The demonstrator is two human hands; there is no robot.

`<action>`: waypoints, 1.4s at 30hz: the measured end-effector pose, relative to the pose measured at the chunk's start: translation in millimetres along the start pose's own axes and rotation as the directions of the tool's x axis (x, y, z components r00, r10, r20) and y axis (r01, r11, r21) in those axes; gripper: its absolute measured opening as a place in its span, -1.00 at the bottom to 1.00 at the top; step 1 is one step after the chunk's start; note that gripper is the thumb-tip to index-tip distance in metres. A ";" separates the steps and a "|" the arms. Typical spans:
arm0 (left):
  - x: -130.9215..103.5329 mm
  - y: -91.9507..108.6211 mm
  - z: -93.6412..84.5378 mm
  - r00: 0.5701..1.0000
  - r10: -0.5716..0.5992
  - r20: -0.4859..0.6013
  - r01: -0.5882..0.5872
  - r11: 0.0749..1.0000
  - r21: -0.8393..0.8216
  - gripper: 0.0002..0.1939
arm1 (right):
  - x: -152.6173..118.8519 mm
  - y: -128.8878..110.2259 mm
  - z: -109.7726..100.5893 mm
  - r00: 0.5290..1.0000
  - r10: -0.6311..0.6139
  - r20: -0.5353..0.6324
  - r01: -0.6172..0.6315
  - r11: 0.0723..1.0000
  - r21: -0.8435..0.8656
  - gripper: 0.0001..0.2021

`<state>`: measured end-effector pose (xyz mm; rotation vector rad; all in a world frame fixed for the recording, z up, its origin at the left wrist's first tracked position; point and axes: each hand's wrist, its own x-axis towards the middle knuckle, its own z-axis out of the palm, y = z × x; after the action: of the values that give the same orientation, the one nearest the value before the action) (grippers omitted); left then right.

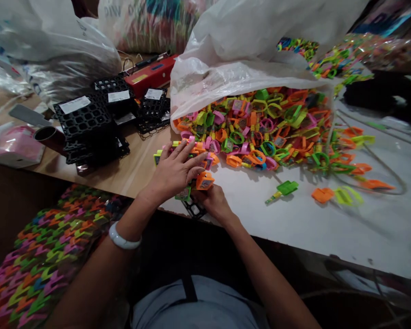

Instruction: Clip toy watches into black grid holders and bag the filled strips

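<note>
My left hand lies palm down with its fingers spread over a row of bright plastic toy pieces. They are set in a black grid tray, whose near end shows at the table edge. Close beside it, my right hand is closed, its fingers partly hidden, at an orange toy piece with a patterned label. A green piece sits just below my left palm. Behind both hands, a heap of orange, pink, green and yellow toy pieces spills from a white plastic bag.
Stacked black grid trays with white labels stand at the left, near a dark tube and a red box-shaped device. Loose green and orange pieces lie at right. Filled trays of pieces are below the table, left.
</note>
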<state>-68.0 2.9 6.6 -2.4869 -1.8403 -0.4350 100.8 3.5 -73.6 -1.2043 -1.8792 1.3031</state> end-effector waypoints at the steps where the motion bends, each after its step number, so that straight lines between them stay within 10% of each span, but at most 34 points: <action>1: -0.2 -0.4 -0.2 1.000 -0.004 0.007 0.004 1.000 -0.001 -0.53 | -0.2 0.6 -0.3 0.999 -0.046 0.002 0.046 0.996 -0.077 -0.90; 11: 1.4 -0.4 -9.4 0.994 -0.024 0.109 0.030 0.998 -0.052 -0.44 | 3.4 -7.1 15.1 0.996 -0.044 0.079 0.078 0.862 -0.500 -0.76; 31: -4.2 1.9 -4.0 0.999 0.019 0.040 -0.020 0.999 0.030 -0.42 | -7.8 -20.4 30.5 0.999 -0.003 0.054 0.027 0.894 -0.448 -0.68; 35: -4.6 3.3 -3.6 1.000 0.001 0.024 -0.002 0.999 0.041 -0.49 | -21.1 -5.6 -19.4 0.981 0.014 -0.195 -0.058 0.974 -0.221 -0.81; 40: -0.9 13.5 -12.2 0.997 -0.017 0.071 0.013 0.999 0.053 -0.47 | -49.1 29.3 -133.5 0.599 0.339 -0.725 -0.724 0.616 -0.310 -0.48; 42: 4.8 20.4 -15.7 0.997 -0.034 0.074 0.029 0.997 0.072 -0.42 | -57.9 40.1 -160.9 0.584 0.423 -0.693 -0.788 0.501 -0.358 -0.53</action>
<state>-50.8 -1.7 25.9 -2.4640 -1.8883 -0.2757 272.9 26.4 -46.8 -2.5330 -1.4920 0.4265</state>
